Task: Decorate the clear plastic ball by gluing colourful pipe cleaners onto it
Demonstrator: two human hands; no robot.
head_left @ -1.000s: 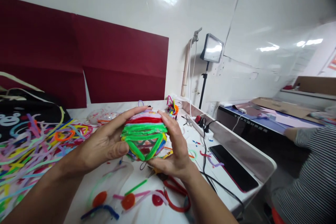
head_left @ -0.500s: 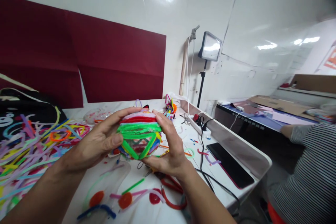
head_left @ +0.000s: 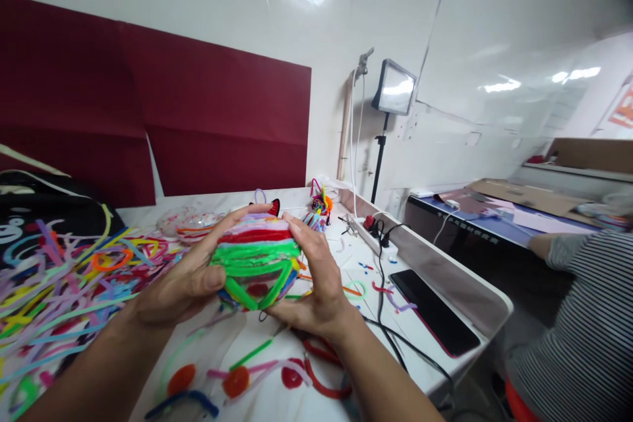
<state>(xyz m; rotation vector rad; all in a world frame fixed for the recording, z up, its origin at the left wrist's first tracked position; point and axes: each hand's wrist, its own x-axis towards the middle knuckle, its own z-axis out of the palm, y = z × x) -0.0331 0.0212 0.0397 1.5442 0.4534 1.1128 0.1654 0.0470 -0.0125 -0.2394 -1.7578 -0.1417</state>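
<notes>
Both of my hands hold a ball (head_left: 254, 259) wrapped in coloured pipe cleaners, with green bands in front and red and pink ones on top. My left hand (head_left: 185, 280) cups its left side, thumb on the front. My right hand (head_left: 316, 283) presses against its right side, fingers curled round it. The ball hangs a little above the white table (head_left: 277, 402).
A heap of loose pipe cleaners (head_left: 54, 290) covers the table's left. Red, orange and blue bent pieces (head_left: 237, 379) lie near the front edge. A black phone (head_left: 435, 320), cables and a power strip (head_left: 378, 241) sit at the right. A person in a striped top (head_left: 588, 316) works beyond.
My hands have drifted slightly left and down with the ball, turning it a little. The view has shifted a bit too.
</notes>
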